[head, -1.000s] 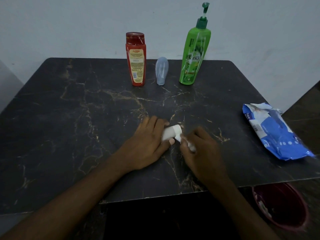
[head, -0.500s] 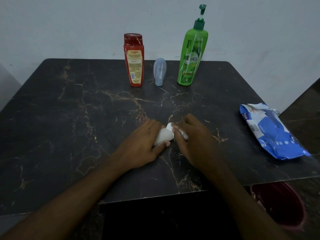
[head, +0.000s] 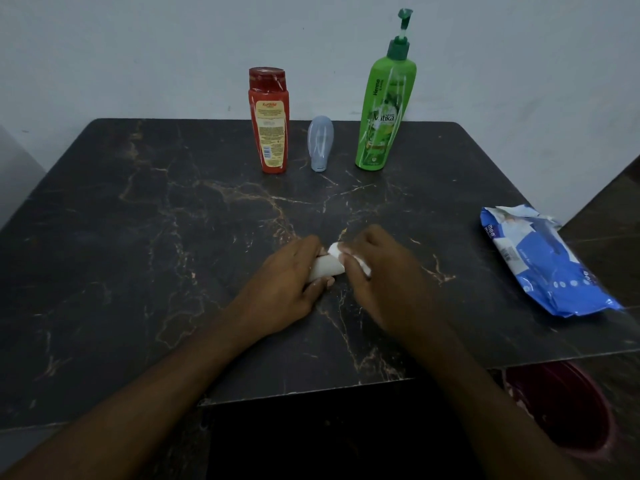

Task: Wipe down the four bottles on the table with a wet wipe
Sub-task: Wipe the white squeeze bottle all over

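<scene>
Our left fingers (head: 306, 252) curl round a small white bottle (head: 327, 269) on the table (head: 138, 237), and our right fingers (head: 351, 245) pinch a bunched wipe (head: 362, 265) against its far end, so the left hand (head: 284, 289) and right hand (head: 388, 278) almost touch. Well behind them, near the back edge, a red bottle (head: 269, 123), a little grey-blue bottle (head: 321, 143) and a green pump bottle (head: 384, 112) stand in a row, apart from one another. At the right edge lies a blue wipe pack (head: 543, 265), and we see a dark red bin (head: 561, 410) below that corner.
</scene>
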The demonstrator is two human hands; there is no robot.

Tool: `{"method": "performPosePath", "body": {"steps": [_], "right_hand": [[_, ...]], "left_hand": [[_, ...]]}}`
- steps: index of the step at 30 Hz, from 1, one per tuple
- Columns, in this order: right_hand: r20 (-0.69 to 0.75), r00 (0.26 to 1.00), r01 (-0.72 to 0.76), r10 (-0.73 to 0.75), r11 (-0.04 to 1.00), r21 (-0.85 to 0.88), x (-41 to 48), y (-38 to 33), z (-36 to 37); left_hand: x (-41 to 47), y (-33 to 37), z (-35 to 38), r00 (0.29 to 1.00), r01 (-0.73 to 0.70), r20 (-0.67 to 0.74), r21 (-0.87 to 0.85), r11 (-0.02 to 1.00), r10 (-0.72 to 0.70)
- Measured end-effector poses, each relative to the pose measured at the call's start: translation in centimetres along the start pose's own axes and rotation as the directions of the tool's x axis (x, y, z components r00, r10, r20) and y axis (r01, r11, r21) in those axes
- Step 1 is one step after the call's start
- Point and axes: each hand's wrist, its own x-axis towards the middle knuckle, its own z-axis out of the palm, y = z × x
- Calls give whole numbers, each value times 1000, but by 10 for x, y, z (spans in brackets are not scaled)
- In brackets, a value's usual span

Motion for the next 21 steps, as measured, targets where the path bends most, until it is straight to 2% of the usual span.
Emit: {"method": "performPosePath", "body": {"steps": [2,5,9,12,14,16,19,21], "right_hand": [[16,1000,-16,16,999,-35,-14,1,8],[14,999,-53,53,998,16,-30,7,7],[-67,996,-61,66,995,72,-21,9,-6],[88,996,-15,11,999,42,6,16,-12],[236,972,-10,-17,993,115,27,24,-18],[367,930,-83,-13,966,245,44,35,-26],[485,873,-204,-40,875,439,58,49,-27],[496,867,-304,-38,749,589,58,54,-21]], "left_hand": [[0,-1,0,1000,-8,-7,1,1000,8],[1,-2,1,1000,-12,-22,-10,1000,12],[1,-1,2,998,-47,-35,11,999,47],[0,-3,1,997,-67,-43,7,998,67],[-1,-4,0,995,-87,-50,-8,996,87],[-1,-5,-1,993,-98,-74,-44,994,95],[-1,-6,-3,990,-96,-114,-109,989,84],[0,-6,-5,988,-112,-126,-153,982,93]]}}
